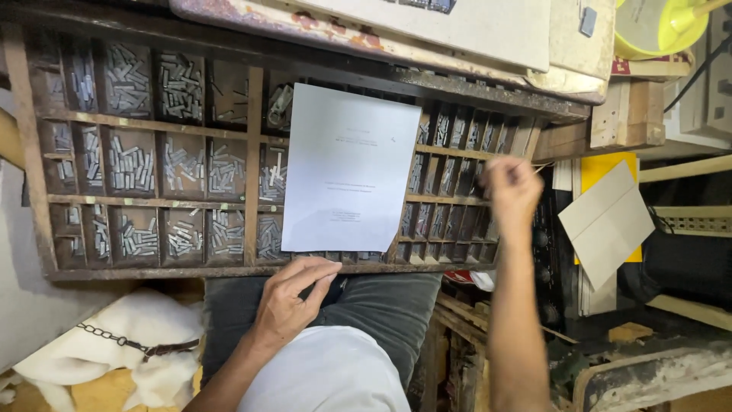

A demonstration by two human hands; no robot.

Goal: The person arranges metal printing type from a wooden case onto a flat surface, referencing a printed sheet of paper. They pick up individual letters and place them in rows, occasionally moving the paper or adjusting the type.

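Observation:
A wooden type case (255,137) with many small compartments of grey metal type pieces (130,160) lies in front of me. A white printed sheet of paper (347,168) rests on its middle. My left hand (293,294) sits at the case's near edge, just below the paper, fingers closed around something dark and small that I cannot make out. My right hand (512,191) is raised over the right-hand narrow compartments, fingers pinched together on a thin stick-like thing (534,162); what it is stays unclear.
A white dog (114,347) with a chain collar lies at lower left beside my knee. Wooden blocks (629,114), a grey card (606,221) on a yellow sheet and a yellow-green container (656,27) are at right. A stained board (427,30) lies beyond the case.

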